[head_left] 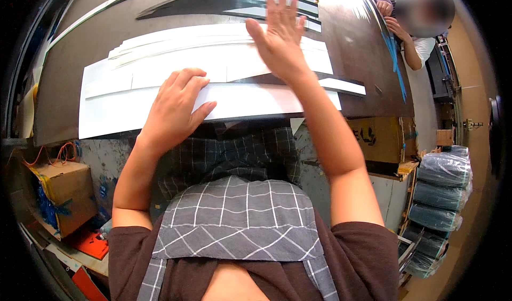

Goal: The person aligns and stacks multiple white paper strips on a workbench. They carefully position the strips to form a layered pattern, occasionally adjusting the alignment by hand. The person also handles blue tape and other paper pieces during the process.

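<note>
My left hand (178, 106) rests at the near edge of the work, its fingers lightly bent and the thumb apart. Under it lies a wide white sheet (256, 101) with a long white strip (176, 81) along its upper part. Open and spread, my right hand (282, 47) is over the far side of a stack of white strips (181, 45), holding nothing that I can see. A narrow dark band with a white end piece (344, 86) runs out to the right below my right wrist. Whether my right palm touches the strips, I cannot tell.
Dark pointed strips with white bands (229, 7) lie farther back on the brown table (362, 50). Blue strips (394, 61) hang by its right edge, near another person's hands (392, 21). Cardboard boxes (69, 194) and plastic-wrapped rolls (440, 194) stand below.
</note>
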A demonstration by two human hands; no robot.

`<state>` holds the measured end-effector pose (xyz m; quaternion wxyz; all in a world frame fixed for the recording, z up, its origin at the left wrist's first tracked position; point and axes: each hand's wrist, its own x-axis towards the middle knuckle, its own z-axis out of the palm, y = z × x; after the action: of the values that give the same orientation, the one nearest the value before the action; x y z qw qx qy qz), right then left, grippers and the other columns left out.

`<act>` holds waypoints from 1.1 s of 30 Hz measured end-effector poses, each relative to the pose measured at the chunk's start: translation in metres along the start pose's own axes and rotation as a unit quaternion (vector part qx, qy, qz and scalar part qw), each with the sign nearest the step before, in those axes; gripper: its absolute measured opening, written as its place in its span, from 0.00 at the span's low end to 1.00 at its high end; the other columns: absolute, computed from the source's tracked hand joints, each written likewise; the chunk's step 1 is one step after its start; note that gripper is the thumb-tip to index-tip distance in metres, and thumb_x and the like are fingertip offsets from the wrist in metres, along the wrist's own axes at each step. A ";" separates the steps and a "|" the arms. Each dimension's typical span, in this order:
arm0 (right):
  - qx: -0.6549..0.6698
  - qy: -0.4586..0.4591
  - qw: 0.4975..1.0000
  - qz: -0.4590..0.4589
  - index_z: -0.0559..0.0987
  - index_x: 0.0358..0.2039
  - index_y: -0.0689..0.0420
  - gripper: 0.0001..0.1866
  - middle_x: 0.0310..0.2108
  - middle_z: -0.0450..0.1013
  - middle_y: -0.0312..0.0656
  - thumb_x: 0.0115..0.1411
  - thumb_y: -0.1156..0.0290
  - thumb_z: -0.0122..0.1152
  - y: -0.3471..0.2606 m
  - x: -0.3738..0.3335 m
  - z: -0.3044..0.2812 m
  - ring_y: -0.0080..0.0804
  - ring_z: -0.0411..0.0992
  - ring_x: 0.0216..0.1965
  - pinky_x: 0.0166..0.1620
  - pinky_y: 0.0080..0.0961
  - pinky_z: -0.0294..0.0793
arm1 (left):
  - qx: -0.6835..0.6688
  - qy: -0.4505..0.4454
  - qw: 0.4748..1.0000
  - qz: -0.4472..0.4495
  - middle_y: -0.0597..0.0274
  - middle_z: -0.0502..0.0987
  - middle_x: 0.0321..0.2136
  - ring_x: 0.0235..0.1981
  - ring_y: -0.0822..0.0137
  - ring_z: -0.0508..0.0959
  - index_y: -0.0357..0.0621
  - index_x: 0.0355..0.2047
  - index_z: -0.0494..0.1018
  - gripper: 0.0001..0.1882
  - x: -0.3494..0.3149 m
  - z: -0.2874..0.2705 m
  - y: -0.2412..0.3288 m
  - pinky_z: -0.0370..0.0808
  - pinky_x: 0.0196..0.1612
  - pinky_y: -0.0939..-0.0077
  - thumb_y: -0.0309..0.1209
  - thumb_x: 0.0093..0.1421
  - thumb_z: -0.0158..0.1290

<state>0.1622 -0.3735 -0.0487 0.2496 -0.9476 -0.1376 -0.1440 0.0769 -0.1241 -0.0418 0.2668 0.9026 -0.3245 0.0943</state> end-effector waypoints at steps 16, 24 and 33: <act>-0.146 -0.014 0.989 0.026 0.47 0.75 0.55 0.47 0.76 0.36 0.53 0.68 0.32 0.30 0.021 -0.019 0.026 0.50 0.25 0.77 0.74 0.53 0.22 | 0.250 0.083 0.952 -0.157 0.51 0.52 0.71 0.74 0.54 0.46 0.45 0.72 0.50 0.35 0.106 0.091 -0.003 0.37 0.74 0.47 0.52 0.74 0.32; -0.087 0.020 0.995 0.033 0.51 0.74 0.59 0.45 0.76 0.40 0.55 0.68 0.37 0.37 0.022 -0.011 0.036 0.56 0.29 0.76 0.73 0.57 0.25 | 0.238 0.065 0.954 -0.168 0.52 0.46 0.74 0.76 0.55 0.39 0.45 0.74 0.47 0.36 0.098 0.094 -0.019 0.31 0.74 0.48 0.54 0.74 0.27; -0.067 -0.185 0.980 0.017 0.78 0.52 0.58 0.27 0.53 0.74 0.50 0.51 0.64 0.70 0.073 -0.045 -0.128 0.43 0.72 0.57 0.61 0.35 0.70 | -0.036 0.049 0.997 -0.045 0.47 0.76 0.54 0.60 0.51 0.72 0.39 0.56 0.73 0.28 0.083 0.006 -0.017 0.68 0.64 0.57 0.39 0.58 0.61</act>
<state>0.1183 -0.5086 0.0114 0.1585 -0.9747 -0.1549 0.0290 0.1515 -0.1602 -0.0254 0.3185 0.9005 -0.2732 0.1141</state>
